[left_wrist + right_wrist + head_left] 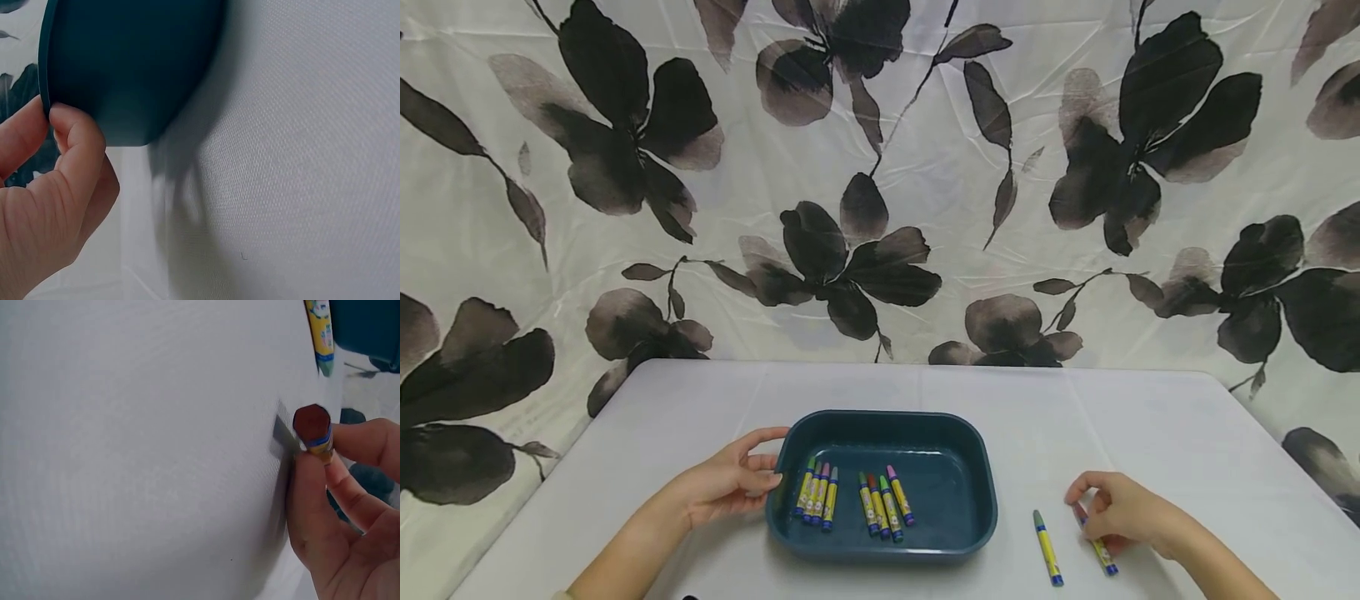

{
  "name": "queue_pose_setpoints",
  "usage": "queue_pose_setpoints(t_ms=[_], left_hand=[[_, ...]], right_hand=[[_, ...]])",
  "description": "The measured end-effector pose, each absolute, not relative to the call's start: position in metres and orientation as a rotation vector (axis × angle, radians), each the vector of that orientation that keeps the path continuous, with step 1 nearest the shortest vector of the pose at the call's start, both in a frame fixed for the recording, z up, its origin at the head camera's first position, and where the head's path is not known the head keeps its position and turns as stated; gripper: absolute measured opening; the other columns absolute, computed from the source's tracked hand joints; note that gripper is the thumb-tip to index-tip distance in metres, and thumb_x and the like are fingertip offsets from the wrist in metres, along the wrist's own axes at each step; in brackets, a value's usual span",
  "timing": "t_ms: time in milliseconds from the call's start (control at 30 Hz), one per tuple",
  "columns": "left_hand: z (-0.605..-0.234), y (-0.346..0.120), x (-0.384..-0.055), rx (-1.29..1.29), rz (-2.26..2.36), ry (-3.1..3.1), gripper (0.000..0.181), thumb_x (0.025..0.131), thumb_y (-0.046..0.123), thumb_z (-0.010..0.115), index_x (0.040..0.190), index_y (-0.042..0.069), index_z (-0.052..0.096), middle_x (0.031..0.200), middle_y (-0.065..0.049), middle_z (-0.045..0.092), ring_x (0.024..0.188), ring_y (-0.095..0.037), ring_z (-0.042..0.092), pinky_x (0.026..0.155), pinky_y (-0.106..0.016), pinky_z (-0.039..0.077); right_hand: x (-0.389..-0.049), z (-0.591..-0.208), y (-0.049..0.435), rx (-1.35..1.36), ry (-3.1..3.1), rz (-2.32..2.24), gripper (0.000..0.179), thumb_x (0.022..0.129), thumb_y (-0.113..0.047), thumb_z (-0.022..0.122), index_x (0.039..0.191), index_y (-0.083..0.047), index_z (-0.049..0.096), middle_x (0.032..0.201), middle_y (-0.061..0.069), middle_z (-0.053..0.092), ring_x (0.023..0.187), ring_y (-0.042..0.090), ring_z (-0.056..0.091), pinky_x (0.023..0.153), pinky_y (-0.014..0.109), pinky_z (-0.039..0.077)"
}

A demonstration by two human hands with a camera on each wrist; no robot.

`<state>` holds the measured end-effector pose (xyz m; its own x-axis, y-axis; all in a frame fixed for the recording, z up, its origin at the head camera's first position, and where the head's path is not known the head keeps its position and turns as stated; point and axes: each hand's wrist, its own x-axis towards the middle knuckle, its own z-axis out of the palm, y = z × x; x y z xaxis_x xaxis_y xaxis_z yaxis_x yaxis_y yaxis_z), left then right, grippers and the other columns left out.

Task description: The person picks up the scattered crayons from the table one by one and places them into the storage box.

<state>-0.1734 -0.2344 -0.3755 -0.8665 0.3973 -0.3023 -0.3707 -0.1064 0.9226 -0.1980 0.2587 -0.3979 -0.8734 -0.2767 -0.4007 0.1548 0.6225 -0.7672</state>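
My left hand [733, 482] pinches the left rim of a dark teal plastic tray [981, 492]; the left wrist view shows thumb and finger on the rim of the tray [131, 62]. Inside lie two groups of crayons, a left cluster [817, 494] and a middle cluster [881, 507], in yellow wrappers with various tips. To the tray's right, my right hand [1123, 512] pinches a brownish-red crayon [1103, 554], its end [312, 423] facing the right wrist camera. A green crayon [1048, 548] lies on the table just left of that hand.
A white-covered table [700, 417] carries the tray and crayons. Behind it hangs a white cloth [970, 208] with dark flowers. A small black object [690, 597] shows at the bottom edge.
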Motion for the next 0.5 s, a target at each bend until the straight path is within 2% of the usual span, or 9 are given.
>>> queue_pose_setpoints(t_ms=[500], left_hand=[[-0.376, -0.236, -0.173, 0.047, 2.027, 1.662, 0.07, 0.086, -0.01, 0.054, 0.144, 0.007, 0.018, 0.099, -0.008, 0.052, 0.084, -0.016, 0.057, 0.071, -0.026, 0.05]], right_hand=[[-0.21, -0.392, 0.26, -0.093, 2.106, -1.391, 0.042, 0.075, -0.001, 0.066, 0.114, 0.0, 0.052, 0.076, 0.003, 0.052, 0.067, 0.015, 0.053, 0.057, 0.025, 0.049]])
